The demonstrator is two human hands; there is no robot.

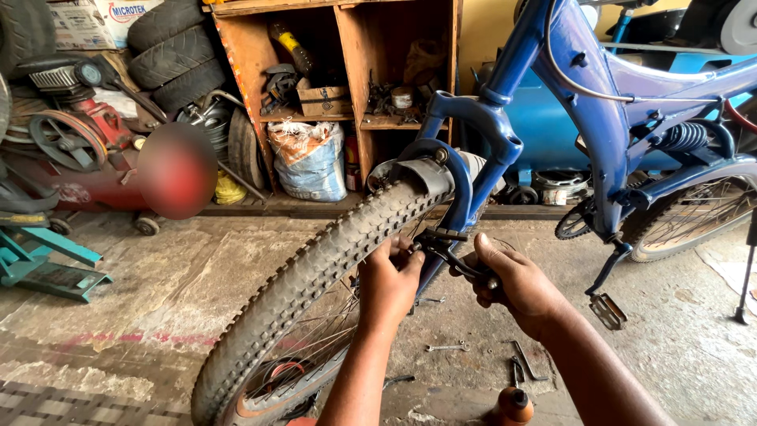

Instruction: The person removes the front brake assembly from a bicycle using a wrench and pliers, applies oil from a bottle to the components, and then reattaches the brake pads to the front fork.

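Note:
A blue bicycle (583, 102) stands in front of me with its knobby front tyre (315, 276) running down to the lower left. My left hand (388, 284) grips the side of the tyre and rim just below the blue fork (461, 189). My right hand (512, 282) is closed around a black brake arm (445, 246) at the fork leg, thumb pointing up. Both hands sit close together at the wheel's right side.
Wrenches (448, 346) and small tools (524, 361) lie on the concrete floor below my hands, next to a brown bottle top (514, 406). A wooden shelf (347, 63) with parts, stacked tyres (169, 47), a sack (309, 162) and a red machine (79, 150) stand behind.

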